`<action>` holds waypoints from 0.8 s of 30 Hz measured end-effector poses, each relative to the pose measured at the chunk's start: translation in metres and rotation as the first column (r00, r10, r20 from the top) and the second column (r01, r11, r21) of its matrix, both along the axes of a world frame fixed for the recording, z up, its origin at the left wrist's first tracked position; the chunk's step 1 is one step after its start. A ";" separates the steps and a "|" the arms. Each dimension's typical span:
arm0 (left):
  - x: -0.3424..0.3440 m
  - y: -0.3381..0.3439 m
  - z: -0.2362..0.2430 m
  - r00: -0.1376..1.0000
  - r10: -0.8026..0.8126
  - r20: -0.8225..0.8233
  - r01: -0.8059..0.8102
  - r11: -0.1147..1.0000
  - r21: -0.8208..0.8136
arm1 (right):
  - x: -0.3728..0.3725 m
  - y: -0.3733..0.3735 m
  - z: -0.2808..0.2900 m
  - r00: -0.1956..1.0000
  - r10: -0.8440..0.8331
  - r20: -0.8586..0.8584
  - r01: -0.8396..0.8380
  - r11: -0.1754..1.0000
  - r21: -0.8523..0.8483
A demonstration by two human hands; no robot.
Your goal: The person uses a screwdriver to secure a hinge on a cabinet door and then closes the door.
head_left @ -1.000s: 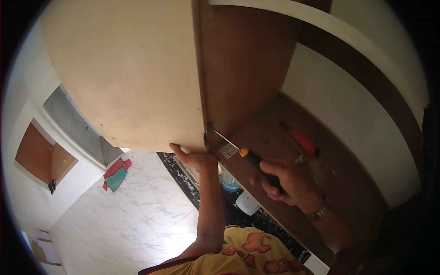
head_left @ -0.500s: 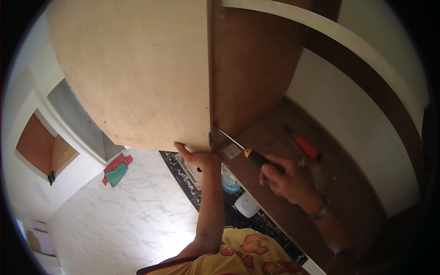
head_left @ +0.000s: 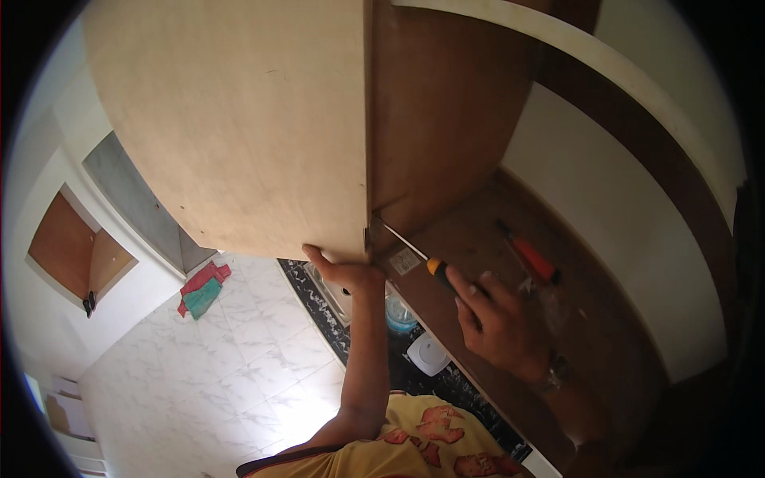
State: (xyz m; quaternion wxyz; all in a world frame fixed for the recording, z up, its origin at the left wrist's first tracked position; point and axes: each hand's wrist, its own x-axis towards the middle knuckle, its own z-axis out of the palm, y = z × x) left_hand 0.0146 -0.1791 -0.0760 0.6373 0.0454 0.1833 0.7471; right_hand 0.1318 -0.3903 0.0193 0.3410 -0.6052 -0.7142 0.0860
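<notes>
A pale wooden cabinet door (head_left: 239, 135) stands swung open on the left, meeting the brown cabinet side wall (head_left: 446, 119) along its edge. My left hand (head_left: 351, 275) grips the door's bottom edge near the hinged corner, thumb on the pale face; its other fingers are hidden behind. At that corner sits a small metal hinge (head_left: 370, 237), partly in shadow. My right hand (head_left: 502, 331) holds a screwdriver (head_left: 437, 268) with a black and yellow handle, fingers stretched along the grip. Its thin shaft reaches to the hinge, where the tip is too small to make out.
A red-handled tool (head_left: 535, 259) lies on the brown cabinet floor (head_left: 470, 231). Below are a dark marbled counter (head_left: 339, 338), a sink (head_left: 323, 288), a clear bluish container (head_left: 400, 313) and a white square object (head_left: 429, 354). Red and green cloths (head_left: 205, 291) lie at lower left.
My right hand has shifted slightly down on the screwdriver, and its fingers have loosened and straightened along the handle. My left hand stays on the door.
</notes>
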 end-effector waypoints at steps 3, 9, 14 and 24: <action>-0.010 0.005 -0.009 0.999 -0.035 0.029 0.033 0.997 0.068 | -0.013 0.003 0.011 0.969 -0.073 0.237 -0.004 0.951 0.310; -0.001 -0.002 0.000 1.000 0.003 0.001 -0.003 1.000 -0.022 | -0.014 -0.006 0.010 0.557 -0.355 -0.751 -0.029 0.895 -0.445; -0.005 0.002 -0.009 1.000 -0.002 0.012 0.002 1.000 0.027 | -0.021 -0.005 -0.003 0.988 -0.157 -0.015 0.157 0.986 0.048; -0.001 -0.010 0.013 1.000 -0.028 0.000 0.028 0.999 0.033 | -0.016 -0.001 -0.030 0.779 -0.178 -0.601 0.012 0.963 -0.269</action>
